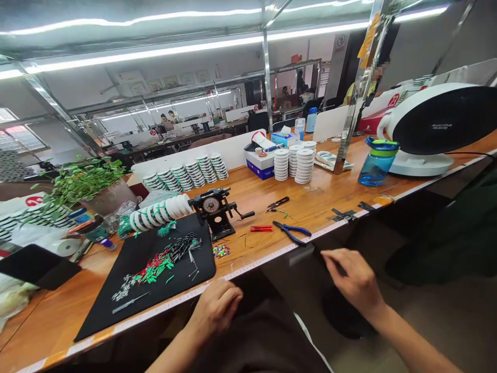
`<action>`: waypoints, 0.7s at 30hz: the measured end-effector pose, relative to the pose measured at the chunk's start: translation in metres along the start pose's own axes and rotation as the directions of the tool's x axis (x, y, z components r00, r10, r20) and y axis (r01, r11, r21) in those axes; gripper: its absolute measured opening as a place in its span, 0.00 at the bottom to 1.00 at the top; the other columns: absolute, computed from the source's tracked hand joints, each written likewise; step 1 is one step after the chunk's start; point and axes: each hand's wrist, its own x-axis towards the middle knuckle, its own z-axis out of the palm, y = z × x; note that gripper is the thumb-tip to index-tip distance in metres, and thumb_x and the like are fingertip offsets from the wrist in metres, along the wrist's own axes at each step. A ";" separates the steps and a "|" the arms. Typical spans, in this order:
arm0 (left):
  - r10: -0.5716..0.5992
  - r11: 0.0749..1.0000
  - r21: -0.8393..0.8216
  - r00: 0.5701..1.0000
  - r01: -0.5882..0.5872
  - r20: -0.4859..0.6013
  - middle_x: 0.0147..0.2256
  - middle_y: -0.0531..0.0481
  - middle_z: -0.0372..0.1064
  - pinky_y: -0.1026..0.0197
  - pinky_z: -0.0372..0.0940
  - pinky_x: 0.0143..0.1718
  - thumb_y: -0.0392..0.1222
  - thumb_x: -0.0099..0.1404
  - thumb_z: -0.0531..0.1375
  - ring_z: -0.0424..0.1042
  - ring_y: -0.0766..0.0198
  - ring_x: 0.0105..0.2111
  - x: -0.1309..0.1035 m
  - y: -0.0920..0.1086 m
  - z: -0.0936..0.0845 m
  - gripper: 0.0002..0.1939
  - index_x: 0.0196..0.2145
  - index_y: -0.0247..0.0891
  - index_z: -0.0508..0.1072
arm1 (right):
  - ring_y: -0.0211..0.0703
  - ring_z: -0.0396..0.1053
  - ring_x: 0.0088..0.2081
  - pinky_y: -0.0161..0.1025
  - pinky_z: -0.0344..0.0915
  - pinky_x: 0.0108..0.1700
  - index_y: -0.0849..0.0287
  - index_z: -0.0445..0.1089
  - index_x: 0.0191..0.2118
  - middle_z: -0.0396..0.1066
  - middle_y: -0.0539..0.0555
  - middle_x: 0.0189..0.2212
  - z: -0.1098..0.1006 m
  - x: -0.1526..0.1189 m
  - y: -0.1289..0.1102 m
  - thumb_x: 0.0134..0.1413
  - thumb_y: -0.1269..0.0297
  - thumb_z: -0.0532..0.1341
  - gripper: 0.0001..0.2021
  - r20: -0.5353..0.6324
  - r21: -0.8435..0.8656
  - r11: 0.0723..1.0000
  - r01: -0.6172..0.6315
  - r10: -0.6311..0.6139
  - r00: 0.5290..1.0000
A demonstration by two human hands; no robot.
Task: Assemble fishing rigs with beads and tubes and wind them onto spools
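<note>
My left hand is curled, fingers folded in, just off the front edge of the bench below the black mat. My right hand is off the edge further right, thumb and fingertips together in a pinch. Anything in either hand is too thin or hidden to make out. Nearest the right hand lie blue-handled pliers. A red tool is left of them. On the mat are red, green and black small pieces and a thin screwdriver-like tool. A hand-cranked winder holds white spools.
Stacks of white spools and rows of wound spools stand at the back. A blue bottle and a white fan are at the right. Small coloured beads lie beside the mat. A potted plant stands left.
</note>
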 end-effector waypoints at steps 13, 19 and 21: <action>-0.933 0.183 0.399 0.031 0.899 0.358 0.39 0.44 0.75 0.62 0.61 0.38 0.43 0.74 0.45 0.75 0.55 0.43 -0.222 0.042 0.015 0.16 0.43 0.38 0.70 | 0.53 0.66 0.36 0.50 0.65 0.38 0.59 0.68 0.36 0.66 0.58 0.33 0.074 -0.128 -0.096 0.65 0.65 0.51 0.10 0.707 0.081 0.977 -0.196 0.082 0.702; -0.958 0.215 0.333 0.132 0.918 0.254 0.35 0.44 0.73 0.62 0.53 0.34 0.44 0.75 0.42 0.74 0.57 0.38 -0.207 0.037 -0.006 0.17 0.38 0.38 0.67 | 0.55 0.67 0.38 0.50 0.64 0.40 0.61 0.70 0.37 0.69 0.61 0.35 0.079 -0.113 -0.106 0.62 0.67 0.49 0.12 0.781 0.170 0.948 -0.270 0.037 0.623; -0.965 0.217 0.313 0.154 0.925 0.214 0.35 0.44 0.72 0.61 0.52 0.34 0.45 0.75 0.40 0.73 0.57 0.38 -0.199 0.031 -0.011 0.18 0.38 0.37 0.66 | 0.50 0.68 0.42 0.46 0.64 0.45 0.61 0.70 0.43 0.69 0.61 0.39 0.093 -0.088 -0.116 0.67 0.63 0.47 0.15 0.795 0.249 0.914 -0.319 -0.004 0.607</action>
